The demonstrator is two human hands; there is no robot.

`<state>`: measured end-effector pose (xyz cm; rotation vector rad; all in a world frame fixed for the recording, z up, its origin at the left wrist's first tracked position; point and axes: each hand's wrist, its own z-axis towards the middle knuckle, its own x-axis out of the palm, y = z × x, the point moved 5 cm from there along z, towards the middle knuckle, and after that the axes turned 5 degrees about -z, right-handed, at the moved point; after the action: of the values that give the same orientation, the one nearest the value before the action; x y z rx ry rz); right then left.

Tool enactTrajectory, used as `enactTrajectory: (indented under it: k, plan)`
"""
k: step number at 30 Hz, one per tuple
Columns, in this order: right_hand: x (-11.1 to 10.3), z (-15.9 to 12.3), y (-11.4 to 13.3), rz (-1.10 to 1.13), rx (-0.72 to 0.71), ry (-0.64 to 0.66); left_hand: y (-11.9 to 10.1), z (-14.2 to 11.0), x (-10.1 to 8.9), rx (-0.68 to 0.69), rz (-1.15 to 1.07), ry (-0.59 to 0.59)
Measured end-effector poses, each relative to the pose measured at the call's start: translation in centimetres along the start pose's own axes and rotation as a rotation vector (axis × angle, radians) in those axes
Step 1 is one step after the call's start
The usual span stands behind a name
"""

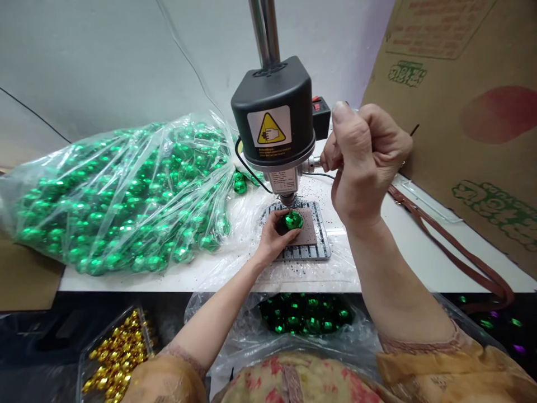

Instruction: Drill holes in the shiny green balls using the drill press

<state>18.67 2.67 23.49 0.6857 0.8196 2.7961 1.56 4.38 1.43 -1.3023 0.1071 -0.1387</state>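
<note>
Between the thumb and fingers of my left hand (pixel 277 232) is a shiny green faceted ball (pixel 294 220), held on a brown pad (pixel 309 226) over the slotted metal base (pixel 324 238). Directly above the ball stands a small drill press (pixel 272 115) with a black motor cover and a warning sticker. Its chuck (pixel 287 198) is at or just above the top of the ball; whether they touch I cannot tell. My right hand (pixel 367 159) is raised and closed at the press's feed handle (pixel 316 162), most of which the fingers hide.
A large clear bag of green balls (pixel 126 196) lies on the white table (pixel 168 282) at left. A cardboard box (pixel 453 112) and brown strap (pixel 457 252) are at right. Below the edge are an open bag of green balls (pixel 306 313) and a bin of gold balls (pixel 119 358).
</note>
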Motion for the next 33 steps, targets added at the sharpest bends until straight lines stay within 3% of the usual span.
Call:
enactTrajectory:
  k: [8,13,33]
  plan:
    - [-0.8,-1.9,-0.3,-0.102,-0.081,-0.009,0.0,0.0,0.0,0.0,-0.009,-0.003]
    - [-1.3,-3.3,-0.5,-0.05,-0.167,-0.013,-0.1,0.0,0.1,0.005,-0.022,-0.011]
    - [-2.4,-4.5,-1.2,-0.044,-0.27,0.019,-0.1,-0.1,-0.1,-0.007,-0.047,0.008]
